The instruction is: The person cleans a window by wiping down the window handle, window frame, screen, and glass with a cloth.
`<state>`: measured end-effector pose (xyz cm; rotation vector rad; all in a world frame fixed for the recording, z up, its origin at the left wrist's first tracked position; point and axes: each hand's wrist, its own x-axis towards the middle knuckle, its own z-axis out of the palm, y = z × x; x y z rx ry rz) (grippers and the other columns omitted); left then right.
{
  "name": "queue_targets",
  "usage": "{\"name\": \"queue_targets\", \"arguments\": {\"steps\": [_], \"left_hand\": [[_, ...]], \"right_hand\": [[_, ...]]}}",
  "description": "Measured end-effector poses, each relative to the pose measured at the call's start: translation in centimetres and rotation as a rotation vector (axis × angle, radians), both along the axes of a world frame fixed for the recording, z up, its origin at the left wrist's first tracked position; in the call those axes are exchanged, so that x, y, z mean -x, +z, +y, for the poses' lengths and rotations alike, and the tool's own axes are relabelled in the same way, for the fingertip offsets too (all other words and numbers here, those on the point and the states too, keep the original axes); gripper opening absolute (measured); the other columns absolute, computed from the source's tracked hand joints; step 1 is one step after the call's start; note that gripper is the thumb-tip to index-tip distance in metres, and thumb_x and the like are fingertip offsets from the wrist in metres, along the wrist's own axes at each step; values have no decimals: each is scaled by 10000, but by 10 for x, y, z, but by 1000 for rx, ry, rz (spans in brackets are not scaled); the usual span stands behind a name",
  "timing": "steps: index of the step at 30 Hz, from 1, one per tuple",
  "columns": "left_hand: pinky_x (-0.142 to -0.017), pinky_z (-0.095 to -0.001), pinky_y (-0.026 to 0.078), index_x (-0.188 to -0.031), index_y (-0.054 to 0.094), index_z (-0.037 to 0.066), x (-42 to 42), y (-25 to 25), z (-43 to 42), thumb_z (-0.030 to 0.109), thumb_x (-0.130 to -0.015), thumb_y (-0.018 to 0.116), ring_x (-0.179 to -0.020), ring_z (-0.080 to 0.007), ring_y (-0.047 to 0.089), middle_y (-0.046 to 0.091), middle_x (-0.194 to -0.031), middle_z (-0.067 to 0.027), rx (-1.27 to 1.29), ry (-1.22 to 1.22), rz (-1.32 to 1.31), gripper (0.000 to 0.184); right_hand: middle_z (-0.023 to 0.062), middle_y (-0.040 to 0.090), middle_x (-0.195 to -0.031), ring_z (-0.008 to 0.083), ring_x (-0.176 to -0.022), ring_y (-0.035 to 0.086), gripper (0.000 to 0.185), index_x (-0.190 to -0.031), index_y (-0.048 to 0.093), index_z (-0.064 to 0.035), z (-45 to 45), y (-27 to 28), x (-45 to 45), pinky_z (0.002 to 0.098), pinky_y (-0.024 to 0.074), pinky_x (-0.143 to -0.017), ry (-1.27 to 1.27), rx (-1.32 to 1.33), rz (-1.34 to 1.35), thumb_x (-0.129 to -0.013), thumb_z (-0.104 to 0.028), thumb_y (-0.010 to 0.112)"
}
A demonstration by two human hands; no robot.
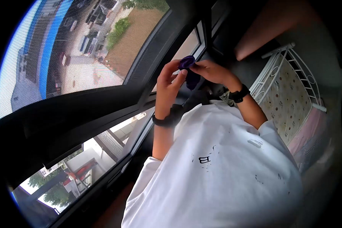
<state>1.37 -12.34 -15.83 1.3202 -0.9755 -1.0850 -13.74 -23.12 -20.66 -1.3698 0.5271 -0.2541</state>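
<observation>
In front of my body, both hands hold a dark purple thing (187,62) with a round, ring-like top; its exact kind I cannot make out. My left hand (168,81) has thumb and fingers closed on the ring's left side. From the right, the fingertips of my right hand (213,71) pinch it too. A darker purple part (193,79) hangs below the ring between the hands and looks soft. Black bands circle both wrists.
A large screened window (102,49) with a dark frame stands close on my left, with a yard outside. To the right is a white metal bed frame (260,81) with a patterned mattress (288,97) and pink cloth (306,127). My white shirt (231,171) fills the lower middle.
</observation>
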Motion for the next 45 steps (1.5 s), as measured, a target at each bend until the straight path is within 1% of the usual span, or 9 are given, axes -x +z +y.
{"name": "queue_targets", "arguments": {"steps": [3, 7, 10, 13, 16, 22, 28, 38, 45], "left_hand": [[-781, -214, 446, -1072, 575, -9, -7, -4, -1, 45, -884, 607, -882, -81, 575, 624, -955, -40, 9, 42, -159, 199], [-734, -190, 431, -1035, 609, 5, -10, -1, 9, 18, -887, 591, -844, -56, 554, 614, -910, -11, 85, 79, -296, 150], [-719, -192, 434, -1035, 623, 3, -15, 2, 27, 18, -881, 599, -820, -54, 558, 626, -895, -16, 42, 126, -324, 156], [-736, -194, 448, -1032, 633, -2, -27, 0, 47, 4, -863, 618, -824, -68, 584, 648, -893, -32, 62, 183, -369, 169], [-762, -193, 457, -1029, 631, -7, -30, 3, 66, -13, -845, 632, -858, -87, 605, 660, -910, -44, 64, 214, -344, 184], [-611, -213, 455, -937, 634, 12, -22, 17, 98, 28, -787, 651, -714, -110, 603, 672, -825, -75, 56, 382, -494, 153], [-684, -253, 475, -909, 609, -1, -11, 6, 119, 11, -764, 641, -716, -159, 602, 650, -814, -89, 33, 520, -487, 148], [-770, -247, 470, -930, 529, -20, 4, -4, 139, -92, -744, 584, -804, -128, 581, 580, -894, -71, 58, 474, -481, 207], [-661, -266, 439, -1025, 579, 15, 11, 0, 134, -45, -707, 579, -692, -167, 518, 533, -787, -87, 50, 452, -420, 324]], "right_hand": [[67, 650, -906, 105, -813, 575, 403, -1071, 614, -3, 5, 11, -3, 253, 454, -754, 37, 112, 12, -934, -372, 527], [53, 640, -955, 105, -856, 588, 301, -1132, 592, -49, 8, 16, -15, 247, 469, -756, -16, 259, -151, -885, -218, 620], [57, 608, -1038, 134, -934, 594, 402, -1194, 547, -68, 5, 33, -20, 260, 482, -814, 81, 368, -199, -808, -50, 659], [64, 590, -1057, 142, -938, 591, 428, -1204, 541, -67, 11, 37, -32, 265, 482, -826, 207, 443, -226, -792, -37, 656], [61, 580, -1062, 137, -914, 585, 424, -1184, 552, -66, 12, 44, -40, 273, 484, -833, 361, 274, -279, -775, -46, 661], [49, 584, -1010, 123, -900, 584, 396, -1155, 557, -57, 17, 35, -67, 277, 478, -840, 540, 184, -247, -778, -81, 675], [11, 531, -780, 87, -705, 478, 272, -1027, 600, -39, 41, 48, -78, 226, 421, -650, 630, 330, -158, -757, -58, 625], [41, 564, -719, 113, -628, 520, 208, -806, 571, -18, 49, 44, -70, 245, 425, -580, 443, 499, -229, -736, -136, 727], [62, 521, -735, 161, -670, 542, 214, -782, 526, -9, 52, 42, -69, 255, 446, -604, 362, 613, -356, -707, -57, 721]]}}
